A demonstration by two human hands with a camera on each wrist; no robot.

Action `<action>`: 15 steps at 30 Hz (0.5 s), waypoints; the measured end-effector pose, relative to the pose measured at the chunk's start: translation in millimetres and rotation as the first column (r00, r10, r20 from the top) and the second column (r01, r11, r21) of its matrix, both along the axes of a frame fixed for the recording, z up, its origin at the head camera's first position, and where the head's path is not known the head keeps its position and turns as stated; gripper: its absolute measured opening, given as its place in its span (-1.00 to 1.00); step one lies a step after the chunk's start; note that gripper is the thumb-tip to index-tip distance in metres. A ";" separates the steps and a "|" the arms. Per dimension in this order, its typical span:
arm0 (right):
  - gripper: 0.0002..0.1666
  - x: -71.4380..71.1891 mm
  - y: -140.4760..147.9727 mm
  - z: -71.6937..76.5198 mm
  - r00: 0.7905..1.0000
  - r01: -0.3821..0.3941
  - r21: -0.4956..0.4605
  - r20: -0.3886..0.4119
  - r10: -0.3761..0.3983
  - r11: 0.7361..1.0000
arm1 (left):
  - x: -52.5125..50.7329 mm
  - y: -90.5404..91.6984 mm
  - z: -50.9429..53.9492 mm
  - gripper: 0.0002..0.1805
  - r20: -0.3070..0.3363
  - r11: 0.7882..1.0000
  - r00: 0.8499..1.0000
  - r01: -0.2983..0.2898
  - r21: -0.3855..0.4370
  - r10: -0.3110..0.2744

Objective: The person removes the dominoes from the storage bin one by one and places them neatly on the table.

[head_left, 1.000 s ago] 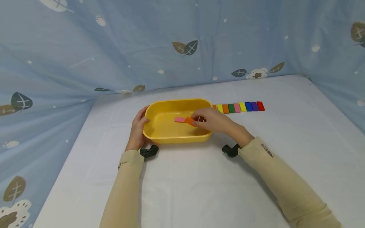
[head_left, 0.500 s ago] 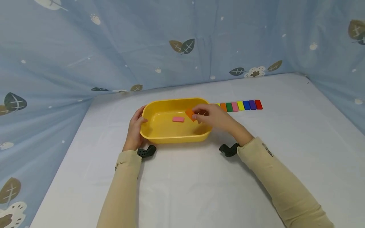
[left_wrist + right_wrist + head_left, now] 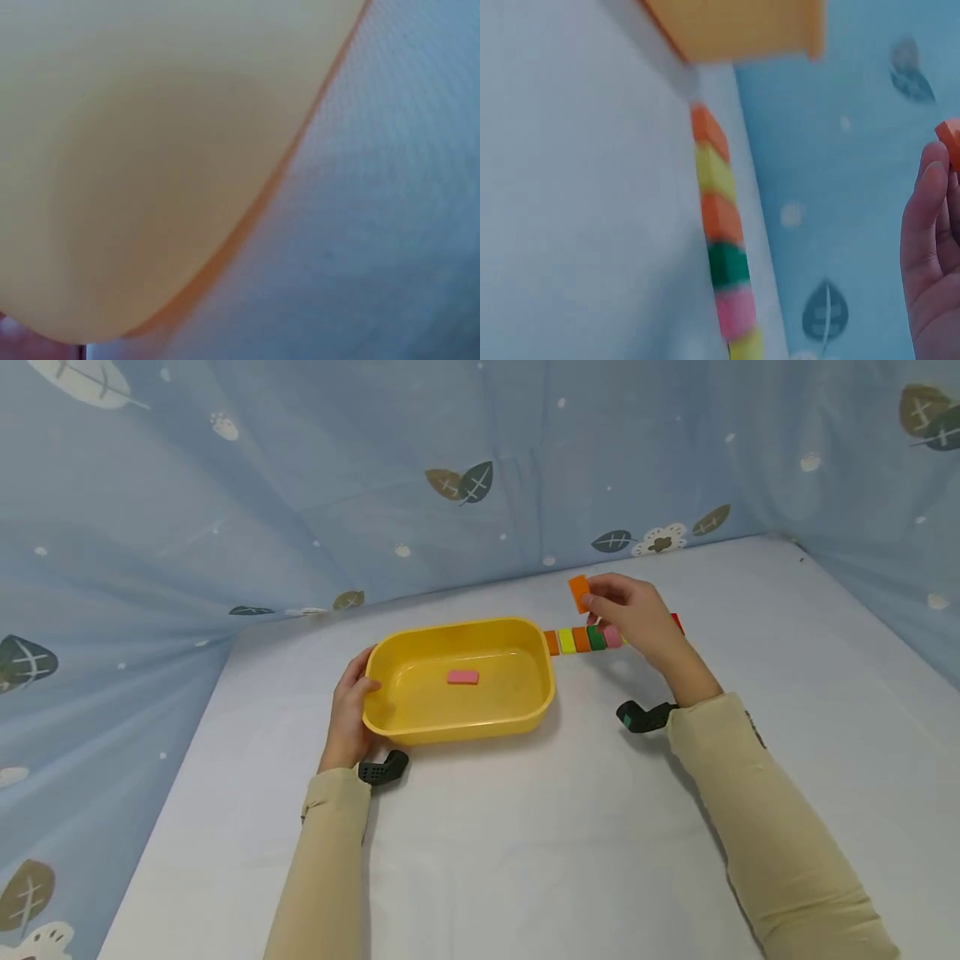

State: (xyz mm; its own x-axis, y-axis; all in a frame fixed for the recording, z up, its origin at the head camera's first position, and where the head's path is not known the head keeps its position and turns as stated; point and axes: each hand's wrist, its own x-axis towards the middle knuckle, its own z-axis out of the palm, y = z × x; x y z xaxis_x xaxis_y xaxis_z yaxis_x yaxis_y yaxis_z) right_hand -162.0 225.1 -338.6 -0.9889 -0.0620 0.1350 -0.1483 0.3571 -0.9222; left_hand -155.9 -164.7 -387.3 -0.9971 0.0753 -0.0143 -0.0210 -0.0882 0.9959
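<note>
My right hand (image 3: 632, 614) pinches an orange block (image 3: 578, 594) between thumb and fingertips, raised above a row of coloured blocks. In the right wrist view that hand (image 3: 934, 247) shows at the right edge with part of the block. At the left end of a yellow basin (image 3: 457, 733), my left hand (image 3: 351, 710) grips the wall, thumb over the rim and fingers outside. One pink block (image 3: 462, 677) lies flat on the basin's floor. The left wrist view is mostly filled by the basin's outer wall (image 3: 165, 180).
Right of the basin runs a side-by-side row of blocks, among them a yellow block (image 3: 566, 641), a green block (image 3: 596, 637) and a red block (image 3: 678, 623); my right hand hides some. A blue patterned curtain (image 3: 300, 485) rises behind the white table (image 3: 525, 843).
My right hand has lifted the orange block out of the basin and carried it right and away from me, over the row. The pink block stays inside; my left hand still grips the basin.
</note>
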 end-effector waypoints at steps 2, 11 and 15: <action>-0.46 -1.2 12.3 0.4 0.998 0.055 -0.009 0.011 -0.055 0.998 | 1.2 0.1 -1.3 -0.43 -0.004 1.000 1.000 -0.006 0.003 0.006; -0.41 -4.4 62.0 -13.7 0.959 0.271 -0.095 0.110 -0.260 0.958 | 2.8 2.2 2.0 -0.43 -0.003 1.000 1.000 -0.001 0.029 0.001; -0.37 -13.3 84.3 -30.7 0.940 0.318 -0.047 0.142 -0.309 0.947 | 2.5 3.0 1.8 -0.42 -0.001 0.999 1.000 -0.014 0.035 0.014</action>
